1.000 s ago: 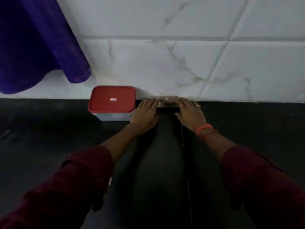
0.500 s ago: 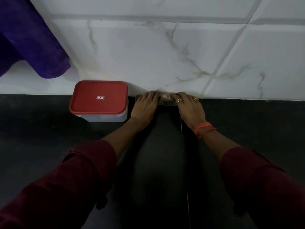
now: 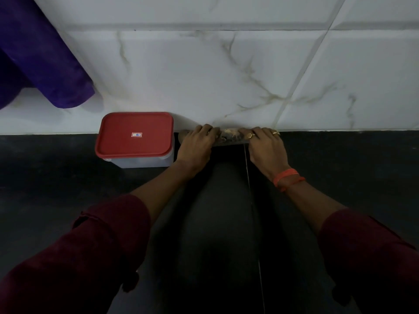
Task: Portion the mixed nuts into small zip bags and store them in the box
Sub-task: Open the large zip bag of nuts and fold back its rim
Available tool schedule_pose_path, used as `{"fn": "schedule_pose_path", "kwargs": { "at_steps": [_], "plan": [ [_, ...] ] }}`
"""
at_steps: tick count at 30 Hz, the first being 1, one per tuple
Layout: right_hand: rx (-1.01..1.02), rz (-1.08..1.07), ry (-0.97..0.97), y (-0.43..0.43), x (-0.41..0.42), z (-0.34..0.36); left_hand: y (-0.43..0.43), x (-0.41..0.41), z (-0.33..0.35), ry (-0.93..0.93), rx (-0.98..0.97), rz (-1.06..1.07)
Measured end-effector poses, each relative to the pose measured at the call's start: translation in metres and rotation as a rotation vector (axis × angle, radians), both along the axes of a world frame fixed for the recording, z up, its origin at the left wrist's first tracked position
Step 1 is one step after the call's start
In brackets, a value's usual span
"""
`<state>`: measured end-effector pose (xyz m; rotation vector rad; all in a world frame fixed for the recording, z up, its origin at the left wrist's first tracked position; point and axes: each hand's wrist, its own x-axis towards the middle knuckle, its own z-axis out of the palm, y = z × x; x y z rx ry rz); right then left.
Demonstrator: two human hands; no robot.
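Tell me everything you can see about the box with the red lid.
The box is a rounded rectangular container: red lid closed on top, a small white sticker at its centre, cloudy translucent plastic body below. It stands upright on the dark counter by the white tiled wall, just left of the left hand, which holds the nut bag instead.

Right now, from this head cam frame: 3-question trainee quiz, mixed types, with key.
1. True or false: the red lid is closed on the box.
2. What do the left hand and the right hand both grip, against the foot of the wall? A. bag of nuts B. a spoon C. a pair of scissors
3. Fill in: the orange band sits on the ___ wrist.

Key: 1 true; 2 A; 3 right.
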<state>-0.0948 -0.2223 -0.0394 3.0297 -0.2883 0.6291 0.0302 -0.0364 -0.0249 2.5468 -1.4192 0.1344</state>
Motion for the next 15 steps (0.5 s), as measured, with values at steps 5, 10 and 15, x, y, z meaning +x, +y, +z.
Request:
{"fn": "schedule_pose_path", "kwargs": {
  "at_steps": [5,10,15],
  "plan": [
    [0.132,-0.024,-0.006,0.025,-0.05,0.006,0.029,-0.034,0.019,0.124,-0.036,-0.021],
    [0.248,0.016,0.036,0.065,-0.101,-0.001,0.082,-0.083,0.019,0.319,-0.029,-0.011],
    [0.26,0.1,0.066,0.11,-0.142,-0.012,0.142,-0.127,-0.003,0.411,-0.07,0.065]
  ]
}}
